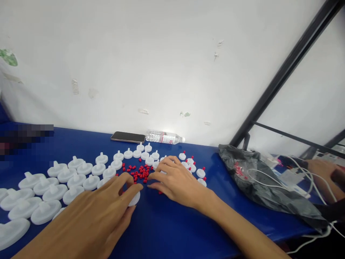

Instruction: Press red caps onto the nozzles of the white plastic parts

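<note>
My left hand (pixel 107 201) is closed on a white plastic disc (pixel 135 199). Only the disc's edge shows past my fingers. Close by on the right, my right hand (pixel 175 178) hovers palm-down at a pile of small red caps (pixel 140 173), its thumb and fingers slightly apart. Nothing shows between them. To the left, many white discs with upright stems (pixel 55 192) stand in loose rows without caps. Beyond my right hand, several white discs with red caps on their stems (pixel 201 172) form a small group.
A phone (pixel 128 137) and a clear plastic bottle (pixel 165 137) lie along the wall on the blue table (pixel 161 230). At right sit a dark plastic bag (pixel 250 183) and white cables (pixel 309 172). Another person's hand (pixel 323 176) is at the far right, beyond a black metal frame (pixel 285 72).
</note>
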A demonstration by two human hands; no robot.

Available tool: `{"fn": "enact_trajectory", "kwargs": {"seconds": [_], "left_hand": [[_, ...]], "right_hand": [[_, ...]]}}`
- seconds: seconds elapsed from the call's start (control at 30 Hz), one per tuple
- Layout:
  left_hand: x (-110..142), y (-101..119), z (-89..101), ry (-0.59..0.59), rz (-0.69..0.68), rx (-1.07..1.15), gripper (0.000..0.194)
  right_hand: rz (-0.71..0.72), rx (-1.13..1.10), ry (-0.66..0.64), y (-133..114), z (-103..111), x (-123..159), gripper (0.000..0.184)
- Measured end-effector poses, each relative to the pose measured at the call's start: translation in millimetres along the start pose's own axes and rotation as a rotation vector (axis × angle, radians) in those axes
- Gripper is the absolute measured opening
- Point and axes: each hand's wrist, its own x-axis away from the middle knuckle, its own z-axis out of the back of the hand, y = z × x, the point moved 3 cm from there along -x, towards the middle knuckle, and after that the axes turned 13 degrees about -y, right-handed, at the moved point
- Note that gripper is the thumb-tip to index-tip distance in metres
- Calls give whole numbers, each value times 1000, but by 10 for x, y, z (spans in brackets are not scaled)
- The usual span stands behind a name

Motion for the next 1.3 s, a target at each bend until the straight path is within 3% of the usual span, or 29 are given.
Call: {"fn": "enact_trajectory", "kwargs": {"seconds": [0.13, 0.27, 0.57, 0.7, 0.8, 0.97, 1.17, 1.3], "left_hand": [[60, 7, -43, -1, 62, -15, 52], [99, -18, -86, -32, 44, -42, 56], [85, -122, -111, -75, -75, 35, 47], [112, -106, -182, -150, 35, 72, 45], [102, -77, -203, -190, 128, 223, 40], [-4, -23, -156, -173, 192, 391, 45], [10, -4, -126, -165, 191, 357, 40], [19, -23, -58, -120, 91, 168, 40]], "right_hand": [[6, -168, -15, 64, 173, 127, 17], [48, -257, -90, 77, 278, 229, 19], [158, -232, -180, -14, 219, 181, 5], [142, -222, -170, -39, 215, 188, 4], [145, -231, -173, -49, 190, 191, 6], [155, -278, -182, -66, 158, 181, 15], [50, -555, 41, -52, 253, 202, 17], [32, -723, 185, -70, 268, 176, 16]]}}
